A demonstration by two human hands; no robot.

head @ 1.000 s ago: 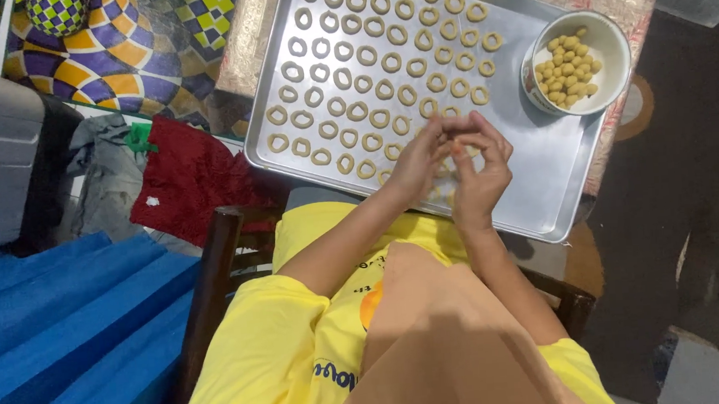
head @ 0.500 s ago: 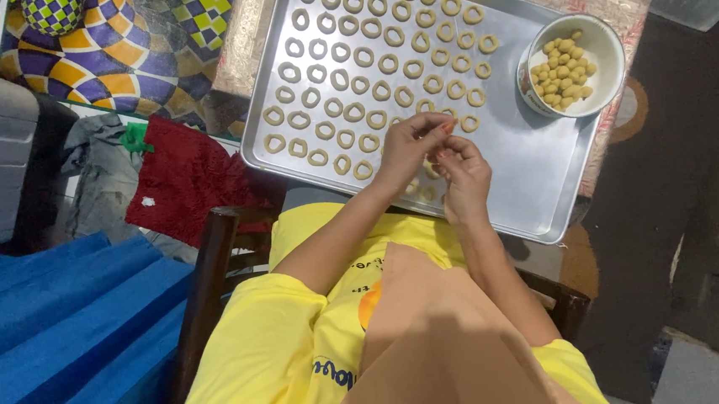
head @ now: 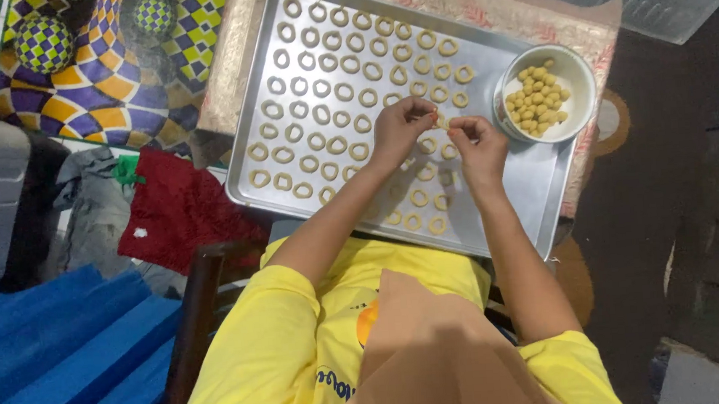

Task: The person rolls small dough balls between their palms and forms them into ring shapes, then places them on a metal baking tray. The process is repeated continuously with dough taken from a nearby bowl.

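Note:
A metal baking tray point(head: 535, 183) lies in front of me, covered with several rows of small pale dough rings point(head: 323, 88). My left hand point(head: 401, 127) and my right hand point(head: 478, 145) meet above the tray's right half. Both pinch one small piece of dough point(head: 442, 122) between the fingertips. A white bowl point(head: 576, 77) of small yellow dough balls point(head: 538, 97) stands on the tray's right end, just beyond my right hand. My forearms hide some rings near the tray's near edge.
The tray rests on a patterned beige cloth point(head: 481, 4). A checkered multicolour mat point(head: 105, 68) lies at the left, a red cloth point(head: 179, 210) and grey cloth point(head: 90, 204) below it. Blue padding point(head: 58, 350) fills the lower left. A dark chair post point(head: 191, 323) stands by my knee.
Both hands have moved away from me and to the right over the tray, toward the bowl, still pinching dough together. The view has shifted closer to the tray.

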